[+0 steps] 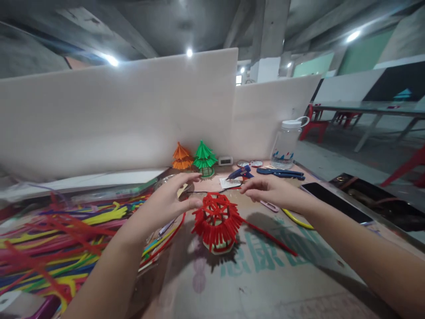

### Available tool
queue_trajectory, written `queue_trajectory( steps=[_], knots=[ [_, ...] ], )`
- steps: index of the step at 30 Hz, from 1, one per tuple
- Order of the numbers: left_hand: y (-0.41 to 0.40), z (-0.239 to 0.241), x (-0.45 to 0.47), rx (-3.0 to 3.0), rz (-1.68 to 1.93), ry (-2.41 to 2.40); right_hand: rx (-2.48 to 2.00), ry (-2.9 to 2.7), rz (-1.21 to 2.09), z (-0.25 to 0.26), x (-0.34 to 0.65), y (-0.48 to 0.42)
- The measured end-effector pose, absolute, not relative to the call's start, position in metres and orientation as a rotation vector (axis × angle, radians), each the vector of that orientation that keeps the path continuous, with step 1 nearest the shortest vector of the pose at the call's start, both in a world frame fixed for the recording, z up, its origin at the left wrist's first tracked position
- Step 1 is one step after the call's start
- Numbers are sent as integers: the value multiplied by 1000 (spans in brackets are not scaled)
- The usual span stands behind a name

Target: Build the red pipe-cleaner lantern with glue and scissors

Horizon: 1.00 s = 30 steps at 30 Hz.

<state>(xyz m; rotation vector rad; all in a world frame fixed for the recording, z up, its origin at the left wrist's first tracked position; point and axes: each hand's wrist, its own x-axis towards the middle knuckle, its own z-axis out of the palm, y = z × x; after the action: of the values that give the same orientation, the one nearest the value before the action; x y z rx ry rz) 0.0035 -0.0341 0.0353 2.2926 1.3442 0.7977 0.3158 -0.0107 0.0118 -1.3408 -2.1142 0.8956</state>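
A red pagoda-like model (217,221) made of fuzzy pipe cleaners stands on the work surface, with a fringed roof tier and an open frame on top. My left hand (174,195) hovers at its left, thumb and fingers apart, holding nothing. On the other side, my right hand (270,190) is also open, fingers slightly bent and clear of the model. A loose red pipe cleaner (272,237) lies to the model's right, its near end by the roof fringe. Whether it is joined there I cannot tell.
Pipe cleaners of many colours (89,221) pile up on the left. Behind stand an orange model (182,155) and a green model (205,157). A blue glue gun (241,173), blue-handled tool (280,173), water bottle (285,144) and phone (335,201) lie or stand at right.
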Motion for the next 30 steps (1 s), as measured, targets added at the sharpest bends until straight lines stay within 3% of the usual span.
queue_trajectory(
  steps=[5,11,14,20,25,30],
  knots=[
    [-12,-7,-11,2195,577,1062,-1354,-2145,723,-14,330,-29],
    [0,-65,-26,1897,642,967,-1287,-1995,763,-51,328,-30],
    [-15,-79,-29,1885,649,1027,-1155,-1684,799,-72,316,-27],
    [-43,-88,3,1961,744,1000,-1115,-1596,854,-96,302,-27],
    [-41,-99,36,2022,812,958,-1055,-1573,758,-73,312,-12],
    [-28,-98,52,2105,958,964,-983,-1585,583,-3,313,-7]
  ],
)
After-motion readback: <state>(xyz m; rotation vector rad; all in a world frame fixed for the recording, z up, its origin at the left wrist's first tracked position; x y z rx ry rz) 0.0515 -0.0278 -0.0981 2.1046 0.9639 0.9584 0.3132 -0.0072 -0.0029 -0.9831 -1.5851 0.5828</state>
